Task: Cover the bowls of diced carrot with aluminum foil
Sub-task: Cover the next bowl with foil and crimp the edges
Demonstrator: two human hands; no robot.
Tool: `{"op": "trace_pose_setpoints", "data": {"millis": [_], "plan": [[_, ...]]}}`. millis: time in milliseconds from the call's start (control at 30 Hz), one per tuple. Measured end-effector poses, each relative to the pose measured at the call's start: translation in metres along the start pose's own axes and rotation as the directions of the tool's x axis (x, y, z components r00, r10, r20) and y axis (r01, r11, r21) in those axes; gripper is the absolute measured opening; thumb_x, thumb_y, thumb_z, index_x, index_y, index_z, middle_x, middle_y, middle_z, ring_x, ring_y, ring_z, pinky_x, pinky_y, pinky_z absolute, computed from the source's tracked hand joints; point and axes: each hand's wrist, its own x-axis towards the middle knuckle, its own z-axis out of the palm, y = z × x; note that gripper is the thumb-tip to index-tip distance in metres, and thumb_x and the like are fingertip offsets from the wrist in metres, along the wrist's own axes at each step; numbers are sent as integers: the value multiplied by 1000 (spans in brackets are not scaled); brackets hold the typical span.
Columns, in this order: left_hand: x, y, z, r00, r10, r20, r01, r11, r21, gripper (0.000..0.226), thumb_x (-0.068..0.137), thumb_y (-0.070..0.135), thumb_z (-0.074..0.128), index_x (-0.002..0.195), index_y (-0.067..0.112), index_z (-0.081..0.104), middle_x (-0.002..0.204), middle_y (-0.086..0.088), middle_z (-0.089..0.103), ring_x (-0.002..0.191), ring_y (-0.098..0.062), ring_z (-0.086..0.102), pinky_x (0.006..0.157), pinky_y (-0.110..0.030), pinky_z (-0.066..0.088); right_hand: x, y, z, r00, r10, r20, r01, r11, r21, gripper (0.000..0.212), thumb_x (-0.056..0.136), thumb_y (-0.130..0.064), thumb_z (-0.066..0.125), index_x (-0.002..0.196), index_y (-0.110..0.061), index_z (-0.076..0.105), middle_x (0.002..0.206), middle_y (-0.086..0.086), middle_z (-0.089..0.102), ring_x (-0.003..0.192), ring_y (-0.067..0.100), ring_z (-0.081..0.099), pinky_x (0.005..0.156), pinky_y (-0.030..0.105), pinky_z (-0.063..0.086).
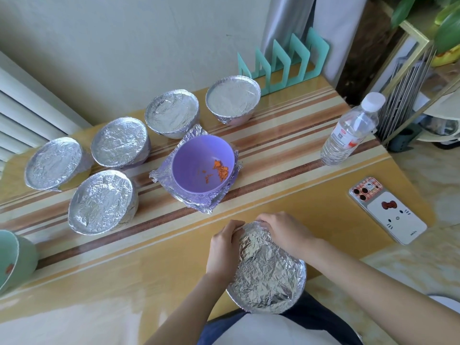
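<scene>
A foil-covered bowl (267, 272) sits tilted at the table's near edge, close to my body. My left hand (222, 247) grips its left rim, fingers curled over the foil. My right hand (286, 231) is curled over the far rim, pressing foil down. An open purple bowl (199, 165) with a few diced carrot pieces (220, 170) stands on a crumpled foil sheet (161, 174) at mid-table. Several foil-covered bowls line the back left, among them one (102, 202) nearest and one (232, 100) farthest right.
A green bowl (15, 257) with carrot bits pokes in at the left edge. A water bottle (348, 135) and a phone (388, 210) lie on the right side of the striped table (124, 282). A teal rack (281, 63) stands at the back.
</scene>
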Motion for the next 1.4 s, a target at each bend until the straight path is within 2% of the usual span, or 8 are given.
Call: {"op": "trace_pose_setpoints", "data": {"millis": [233, 567, 800, 900, 1000, 1067, 1233, 1400], "plan": [[6, -3, -2, 999, 6, -41, -2, 997, 83, 6, 87, 10, 62, 90, 14, 66, 86, 6, 55, 80, -14, 55, 67, -11, 33, 6, -12, -8, 1000, -21, 16, 21, 1000, 11, 39, 96, -1, 46, 133, -13, 49, 126, 4, 60, 111, 15, 59, 87, 21, 48], [25, 11, -2, 1000, 17, 11, -17, 1000, 1, 10, 79, 8, 71, 87, 15, 71, 77, 15, 59, 73, 3, 56, 69, -4, 37, 10, -9, -19, 999, 30, 25, -30, 1000, 5, 29, 98, -19, 49, 125, -12, 58, 109, 7, 68, 92, 18, 65, 61, 9, 37], [27, 13, 5, 996, 33, 83, -35, 999, 22, 13, 87, 9, 62, 99, 10, 64, 86, 13, 59, 74, 4, 54, 71, -1, 36, 7, 5, -21, 998, 61, 26, -61, 998, 5, 23, 97, -13, 50, 113, -6, 65, 95, 9, 71, 46, -9, 40, 45, 8, 36], [26, 12, 5, 998, -4, 68, 0, 998, 62, 9, 90, 12, 59, 93, 11, 67, 84, 8, 63, 76, -6, 54, 66, -3, 34, 12, 5, -24, 996, 65, 58, -65, 998, -4, 23, 98, -15, 48, 113, -7, 64, 97, 9, 71, 53, 0, 51, 52, 15, 43], [26, 12, 4, 998, -47, 44, 45, 997, 65, 10, 90, 12, 59, 91, 12, 68, 82, 5, 67, 75, -11, 56, 63, -6, 35, 19, 1, -25, 993, 49, 108, -48, 999, -8, 29, 97, -9, 48, 124, -12, 59, 108, 10, 68, 86, 19, 65, 72, 32, 52], [26, 13, 5, 998, -43, 40, 40, 997, 61, 10, 89, 12, 58, 91, 13, 68, 83, 4, 68, 75, -11, 57, 64, -6, 36, 22, -1, -22, 994, 27, 105, -24, 999, -32, 36, 95, -2, 48, 127, -16, 57, 115, 7, 66, 98, 21, 63, 74, 25, 49], [26, 16, 7, 998, -27, 51, 24, 999, 47, 9, 89, 13, 60, 91, 13, 69, 81, 6, 68, 75, -11, 58, 64, -7, 36, 17, 0, -22, 998, 22, 53, -17, 996, -90, 41, 93, 3, 48, 127, -18, 57, 106, 7, 69, 87, 18, 65, 50, 9, 31], [27, 20, 5, 997, -32, 76, 30, 999, 29, 10, 90, 13, 58, 93, 14, 68, 77, 12, 62, 71, -4, 53, 64, -6, 36, 14, 2, -22, 999, 46, -13, -47, 995, -91, 47, 90, 8, 47, 129, -17, 55, 108, 5, 68, 93, 17, 65, 66, 18, 46]]}}
